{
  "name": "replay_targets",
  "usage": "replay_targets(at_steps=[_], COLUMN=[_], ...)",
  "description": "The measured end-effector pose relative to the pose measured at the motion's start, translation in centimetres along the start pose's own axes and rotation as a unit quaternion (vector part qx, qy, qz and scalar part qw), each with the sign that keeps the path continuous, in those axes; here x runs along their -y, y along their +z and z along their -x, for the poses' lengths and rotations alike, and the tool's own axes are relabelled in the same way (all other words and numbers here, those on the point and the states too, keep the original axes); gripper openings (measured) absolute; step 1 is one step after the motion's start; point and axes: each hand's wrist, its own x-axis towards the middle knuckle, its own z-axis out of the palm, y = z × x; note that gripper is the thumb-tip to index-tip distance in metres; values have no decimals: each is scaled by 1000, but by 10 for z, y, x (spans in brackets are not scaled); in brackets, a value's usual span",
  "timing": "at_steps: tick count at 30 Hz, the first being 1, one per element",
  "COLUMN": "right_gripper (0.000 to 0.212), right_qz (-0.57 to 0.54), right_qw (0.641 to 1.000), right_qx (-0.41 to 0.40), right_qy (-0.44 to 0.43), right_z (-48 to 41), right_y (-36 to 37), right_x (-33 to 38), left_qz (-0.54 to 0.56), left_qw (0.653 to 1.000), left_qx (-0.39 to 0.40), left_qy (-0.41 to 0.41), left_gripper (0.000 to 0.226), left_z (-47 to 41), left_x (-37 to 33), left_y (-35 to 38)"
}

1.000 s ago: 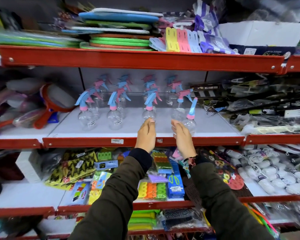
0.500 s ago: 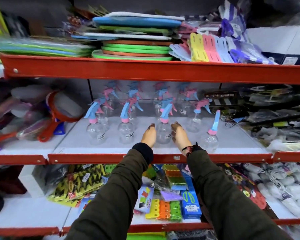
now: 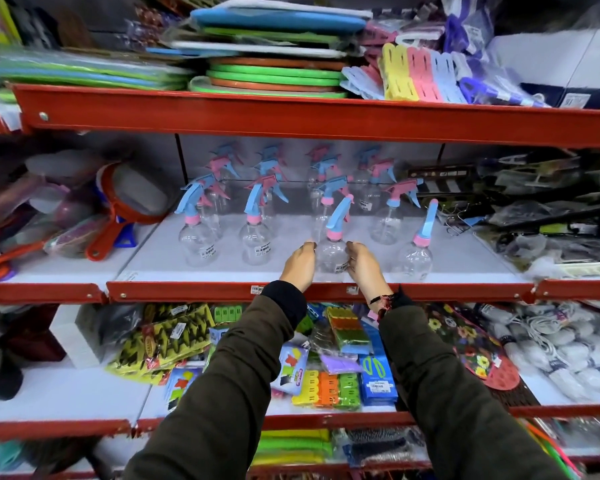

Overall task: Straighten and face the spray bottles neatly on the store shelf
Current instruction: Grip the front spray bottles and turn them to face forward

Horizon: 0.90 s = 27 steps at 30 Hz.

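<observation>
Several clear spray bottles with blue and pink trigger heads stand in rows on the white middle shelf (image 3: 160, 265). In the front row, a clear bottle (image 3: 332, 252) with a blue trigger and pink collar sits between my two hands. My left hand (image 3: 300, 263) cups its left side and my right hand (image 3: 362, 266) cups its right side, fingers curved round the body. Two bottles (image 3: 200, 245) (image 3: 257, 242) stand to its left. Another front bottle (image 3: 416, 258) stands to the right, its trigger facing the back.
A red rail (image 3: 187, 292) edges the shelf front. Red strainers (image 3: 132, 202) lie at the left and dark packaged goods (image 3: 534, 216) at the right. A red shelf (image 3: 291, 116) above carries stacked mats and pegs. Packets of clips lie on the shelf (image 3: 70, 389) below.
Both hands have moved forward from the shelf edge and closed round the front middle bottle. The view has come closer to the shelf.
</observation>
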Motion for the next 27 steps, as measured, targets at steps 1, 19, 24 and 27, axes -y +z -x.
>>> replay_targets(at_steps=[1,19,24,27], right_gripper=[42,46,46,47], right_qz=[-1,-26,-73,-50], right_qw=[1000,994,993,994], right_qx=[-1,-51,23,48], right_qy=[4,-98,-95,-86], right_z=[3,85,103,89], right_y=[0,4,48,77], right_x=[1,-1,-3,-3], left_qz=[5,33,46,20], left_qw=[1000,990,988,985], left_qx=[-1,-104,-125,-153], left_qy=[-2,87,82,81], left_gripper=[32,49,50,49], left_z=[2,66,79,72], left_x=[0,2,8,8], left_y=[0,-20,-45,-68])
